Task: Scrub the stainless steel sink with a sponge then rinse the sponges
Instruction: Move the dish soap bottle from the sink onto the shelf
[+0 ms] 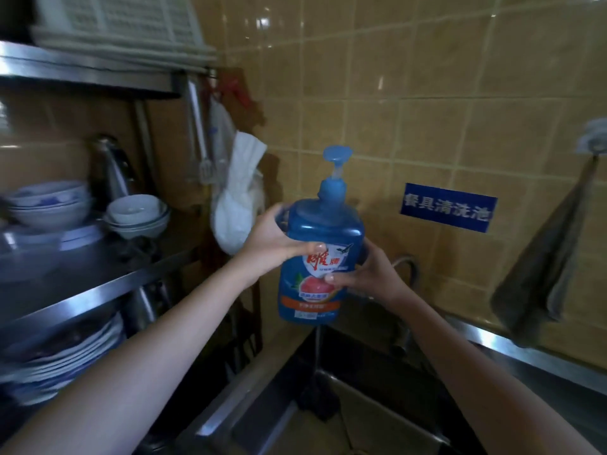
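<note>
At the far left I see a steel shelf (98, 284) carrying stacked bowls (49, 201) on its upper level and a pile of plates (65, 356) on the level below, all blurred. Further in, a white cloth (239, 192) hangs in the corner against the tan tiled wall (410, 77). My left hand (272, 239) reaches up from the lower left with the forearm stretched diagonally; its fingers (279, 213) wrap around the far shoulder of the soap bottle (320, 254) while the thumb presses across the front label, so the grip is closed firmly on the bottle. The blue bottle stands nearly upright, its long axis vertical with a slight lean, the pump head (336, 156) pointing up and the nozzle facing roughly toward me; the label faces the camera. It is held in the air over the back left corner of the stainless steel sink (345, 405), in front of the wall. My right hand (368, 277) comes in from the lower right, forearm angled upward, and clasps the bottle's right side lower down, thumb on the label and the other fingers curled behind, out of sight. Behind that wrist a faucet (407, 267) curves, partly hidden. To the right a blue sign (448, 206) with white characters sits on the tiles, and at the far right a dark rag (545, 274) hangs from a wall hook (594, 139) above the table (542, 366) edge. I can make out no sponge clearly in the dim basin.
</note>
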Tool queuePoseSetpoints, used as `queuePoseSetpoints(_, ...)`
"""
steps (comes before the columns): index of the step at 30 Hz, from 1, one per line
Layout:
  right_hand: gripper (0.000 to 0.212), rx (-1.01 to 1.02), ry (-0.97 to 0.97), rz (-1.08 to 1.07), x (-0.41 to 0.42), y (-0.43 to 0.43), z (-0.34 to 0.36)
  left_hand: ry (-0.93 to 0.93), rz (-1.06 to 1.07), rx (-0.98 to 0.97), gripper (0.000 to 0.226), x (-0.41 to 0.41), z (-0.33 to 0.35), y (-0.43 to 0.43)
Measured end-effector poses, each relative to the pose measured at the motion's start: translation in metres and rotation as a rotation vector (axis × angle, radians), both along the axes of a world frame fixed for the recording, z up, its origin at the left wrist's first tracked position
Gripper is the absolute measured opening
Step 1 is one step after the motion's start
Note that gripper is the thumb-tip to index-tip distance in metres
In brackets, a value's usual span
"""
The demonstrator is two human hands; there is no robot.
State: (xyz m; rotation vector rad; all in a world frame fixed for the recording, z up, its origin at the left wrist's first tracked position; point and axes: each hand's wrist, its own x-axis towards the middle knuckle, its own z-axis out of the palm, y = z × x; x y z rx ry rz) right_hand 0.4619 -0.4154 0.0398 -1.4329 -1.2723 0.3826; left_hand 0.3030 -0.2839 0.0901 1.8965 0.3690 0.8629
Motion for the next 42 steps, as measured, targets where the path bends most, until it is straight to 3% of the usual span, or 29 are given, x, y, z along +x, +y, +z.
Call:
queuePoseSetpoints(8,0.066,-0.017,0.045,0.21,-0.067,0.091,0.009,-0.032,0.189,0.029,0.059,-0.086,0.004,0.064)
queuePoseSetpoints(22,0.064,-0.005,0.087,0.443,-0.166,0.231,0.011,-0.029,0.444,0.065,0.079,-0.202,0.003,0.162)
queuePoseSetpoints(27,0.061,0.009,0.066,0.49,-0.193,0.285,0.012,-0.052,0.518,0.052,0.069,-0.231,-0.001,0.207)
queuePoseSetpoints(33,0.057,-0.026,0.027,0.504,-0.217,0.354,0.009,-0.056,0.616,0.067,0.088,-0.257,-0.009,0.265)
queuePoseSetpoints(42,0.066,-0.15,0.016,0.597,-0.229,0.446,-0.001,-0.08,0.688,0.043,0.072,-0.275,-0.032,0.337)
